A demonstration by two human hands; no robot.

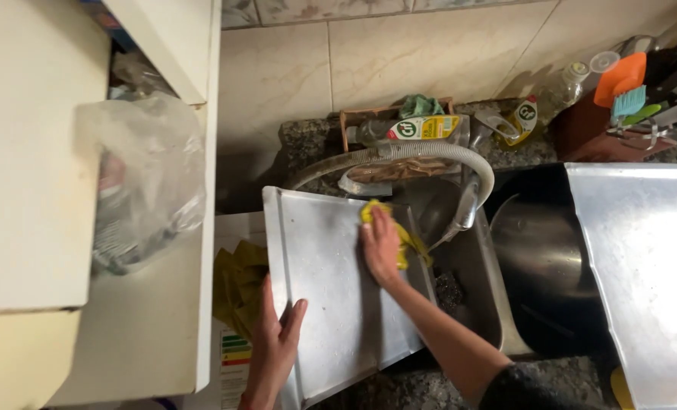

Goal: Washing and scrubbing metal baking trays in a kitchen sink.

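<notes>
I see left hand (274, 345), fingers wrapped on the metal tray (331, 304) edge, lower centre, bracing it tilted over the sink (479, 292) | right hand (382, 247) fingers flat, pressing yellow cloth (407, 239) onto tray, centre frame

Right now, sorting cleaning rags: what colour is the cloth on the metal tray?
Yellow cloth, head view.
</notes>
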